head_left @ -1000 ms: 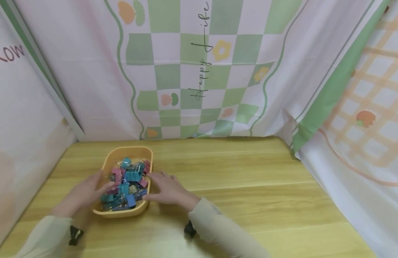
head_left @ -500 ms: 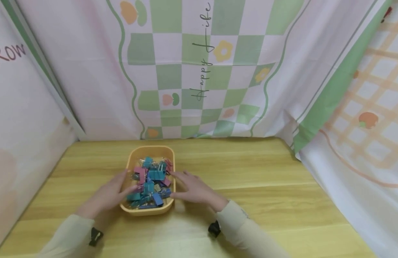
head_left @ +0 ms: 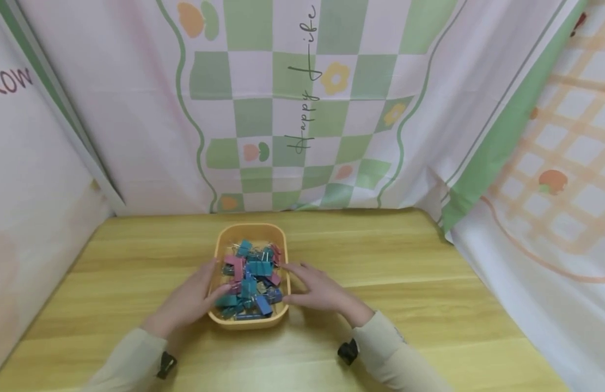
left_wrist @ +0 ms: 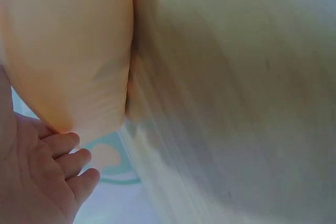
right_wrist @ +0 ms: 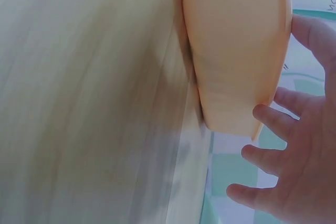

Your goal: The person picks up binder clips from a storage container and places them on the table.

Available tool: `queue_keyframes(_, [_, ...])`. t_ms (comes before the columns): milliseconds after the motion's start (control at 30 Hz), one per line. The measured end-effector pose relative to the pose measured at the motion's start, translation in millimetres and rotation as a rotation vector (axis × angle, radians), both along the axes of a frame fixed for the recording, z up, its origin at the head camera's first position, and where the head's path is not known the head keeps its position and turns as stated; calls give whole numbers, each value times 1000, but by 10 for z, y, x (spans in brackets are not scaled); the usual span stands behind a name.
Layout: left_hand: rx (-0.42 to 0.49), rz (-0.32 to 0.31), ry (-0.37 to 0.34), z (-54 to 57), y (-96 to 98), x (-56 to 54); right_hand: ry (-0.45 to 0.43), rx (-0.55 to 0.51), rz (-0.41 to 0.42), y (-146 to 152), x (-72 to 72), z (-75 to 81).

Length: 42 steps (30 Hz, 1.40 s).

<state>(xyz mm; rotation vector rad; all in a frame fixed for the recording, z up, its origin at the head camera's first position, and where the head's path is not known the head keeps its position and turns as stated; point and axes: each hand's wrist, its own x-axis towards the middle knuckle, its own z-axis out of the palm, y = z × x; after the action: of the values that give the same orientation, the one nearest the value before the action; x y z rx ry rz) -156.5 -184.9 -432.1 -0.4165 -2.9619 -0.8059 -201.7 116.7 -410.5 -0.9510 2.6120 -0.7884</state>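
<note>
Many clips (head_left: 249,288) inside tray (head_left: 248,325) from head; wrist views show outer sides (right_wrist: 236,51)

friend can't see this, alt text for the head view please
A person's left hand and right hand flank a yellow tray of teal, pink and blue binder clips on a wood-grain table. Behind hangs a green-and-white checked cloth printed "Happy Life".

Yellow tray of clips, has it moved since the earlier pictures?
Yes: in the head view, the yellow tray has moved right, closer to the Happy Life lettering.
</note>
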Motion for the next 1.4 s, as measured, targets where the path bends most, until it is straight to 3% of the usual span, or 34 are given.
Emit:
queue_keyframes(267, [18, 11, 47, -10, 157, 49, 21, 11, 13, 134, -21, -20])
queue_keyframes(567, [-68, -17, 93, 15, 199, 130, -5, -30, 33, 157, -12, -29])
queue_keyframes(933, [-97, -13, 93, -24, 193, 99, -39, -80, 31, 170, -25, -56])
queue_keyframes(1200, [-105, -9, 80, -18, 197, 110, -61, -93, 14, 160, -29, 7])
queue_keyframes(1400, [-110, -5, 81, -30, 198, 107, -25, -109, -21, 125, -102, 132])
